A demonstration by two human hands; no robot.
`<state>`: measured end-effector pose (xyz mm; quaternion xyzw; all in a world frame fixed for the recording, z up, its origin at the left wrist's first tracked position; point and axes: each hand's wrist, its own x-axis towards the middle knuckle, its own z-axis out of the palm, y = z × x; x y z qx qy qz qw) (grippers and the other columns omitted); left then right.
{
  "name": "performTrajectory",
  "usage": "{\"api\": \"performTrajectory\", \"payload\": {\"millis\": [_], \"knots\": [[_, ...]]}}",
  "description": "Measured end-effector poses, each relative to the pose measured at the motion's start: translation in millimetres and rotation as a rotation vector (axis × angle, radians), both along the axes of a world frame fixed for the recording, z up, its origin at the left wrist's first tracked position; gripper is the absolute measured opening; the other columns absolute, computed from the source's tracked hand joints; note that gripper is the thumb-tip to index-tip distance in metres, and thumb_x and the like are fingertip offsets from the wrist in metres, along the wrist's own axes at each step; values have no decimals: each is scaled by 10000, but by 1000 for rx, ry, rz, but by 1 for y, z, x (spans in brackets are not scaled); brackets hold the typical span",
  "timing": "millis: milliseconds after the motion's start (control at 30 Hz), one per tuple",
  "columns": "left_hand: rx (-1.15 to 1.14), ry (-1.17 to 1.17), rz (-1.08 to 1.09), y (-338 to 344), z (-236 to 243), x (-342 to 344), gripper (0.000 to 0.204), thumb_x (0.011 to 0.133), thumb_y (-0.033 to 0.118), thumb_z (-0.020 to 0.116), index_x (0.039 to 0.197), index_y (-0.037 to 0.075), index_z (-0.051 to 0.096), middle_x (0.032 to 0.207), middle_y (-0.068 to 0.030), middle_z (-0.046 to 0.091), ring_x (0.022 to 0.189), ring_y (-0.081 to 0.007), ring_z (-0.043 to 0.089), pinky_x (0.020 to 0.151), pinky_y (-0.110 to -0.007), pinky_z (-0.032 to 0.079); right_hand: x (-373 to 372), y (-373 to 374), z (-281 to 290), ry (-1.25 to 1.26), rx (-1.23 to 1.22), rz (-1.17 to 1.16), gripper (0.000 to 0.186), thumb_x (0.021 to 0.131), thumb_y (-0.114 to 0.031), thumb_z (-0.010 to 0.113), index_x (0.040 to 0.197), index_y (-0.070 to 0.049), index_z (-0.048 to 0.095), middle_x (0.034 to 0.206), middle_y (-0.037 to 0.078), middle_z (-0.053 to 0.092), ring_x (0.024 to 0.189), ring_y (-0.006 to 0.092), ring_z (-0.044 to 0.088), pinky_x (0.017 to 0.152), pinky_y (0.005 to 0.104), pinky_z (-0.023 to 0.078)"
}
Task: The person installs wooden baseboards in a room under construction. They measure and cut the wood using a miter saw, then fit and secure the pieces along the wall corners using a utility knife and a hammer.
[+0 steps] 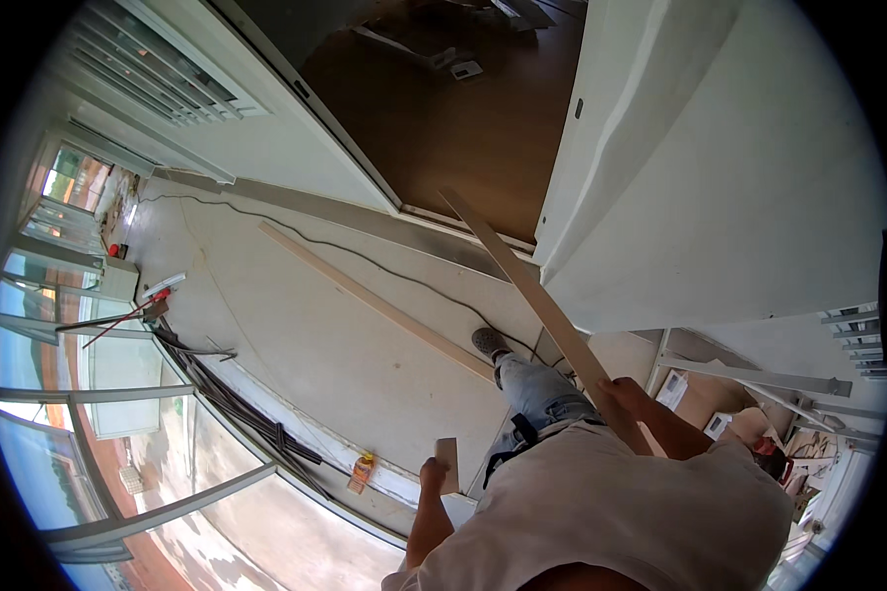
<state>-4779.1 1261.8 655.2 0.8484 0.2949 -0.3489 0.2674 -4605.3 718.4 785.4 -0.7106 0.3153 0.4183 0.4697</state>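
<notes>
My left hand [432, 475] is closed on a short flat piece of wood board [448, 461], held out at the lower middle near the window side. On the other side, my right hand [624, 395] grips a long, narrow wooden board [532, 291] by its edge. That board slants from beside my body up toward the doorway, its far end in front of the brown floor inside. A second long wooden strip [365, 295] lies on the pale floor ahead, reaching toward my shoe [490, 342].
A dark cable [365, 271] snakes along the floor by the doorway sill. Under the windows lie several dark metal bars [237, 404], a red-handled tool [158, 297] and an orange-yellow container [361, 473]. A white door panel [700, 187] stands at right, with cardboard [710, 399] behind.
</notes>
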Motion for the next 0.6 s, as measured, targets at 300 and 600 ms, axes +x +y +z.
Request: {"api": "performTrajectory", "payload": {"millis": [300, 600], "knots": [[-93, -116, 461, 54, 59, 249, 265, 816, 138, 740, 1029, 2, 660, 958, -179, 699, 844, -316, 654, 754, -431, 524, 191, 68, 3, 118, 176, -431, 758, 900, -579, 699, 1250, 90, 630, 1270, 196, 637, 1156, 287, 606, 977, 445, 466], [110, -97, -392, 175, -16, 583, 449, 816, 365, 764, 1096, 20, 698, 1070, -233, 722, 1015, -400, 689, 876, -500, 534, 395, 145, -24, 81, 353, -681, 510, 913, -449, 726, 1102, 24, 689, 996, 169, 709, 842, 309, 706, 746, 514, 560]]}}
